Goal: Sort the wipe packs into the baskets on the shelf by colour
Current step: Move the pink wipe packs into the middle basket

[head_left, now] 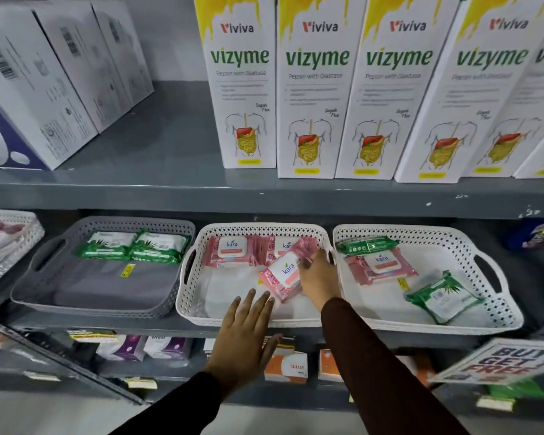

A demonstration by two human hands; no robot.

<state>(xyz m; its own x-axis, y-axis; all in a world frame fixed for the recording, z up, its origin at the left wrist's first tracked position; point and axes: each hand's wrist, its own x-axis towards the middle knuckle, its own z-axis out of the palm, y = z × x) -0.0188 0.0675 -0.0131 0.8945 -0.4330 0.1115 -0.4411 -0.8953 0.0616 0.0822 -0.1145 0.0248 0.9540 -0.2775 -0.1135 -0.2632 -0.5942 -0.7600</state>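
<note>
Now my right hand (318, 273) grips a pink Kara wipe pack (281, 277) by its right edge, tilted over the middle white basket (190, 296), where pink packs already lie. I should lower it flat beside them before letting go. My left hand (244, 331) hovers at the basket's front rim, fingers spread, holding nothing.

The tall white boxes (245, 86) along the top say "Viviva", "vizyme" and "Sugar Free". The pink packs (230, 250) in the middle white basket (189, 296) say "kara". A sign (496, 361) at the lower right says "BUY", "GET", "FREE".
</note>
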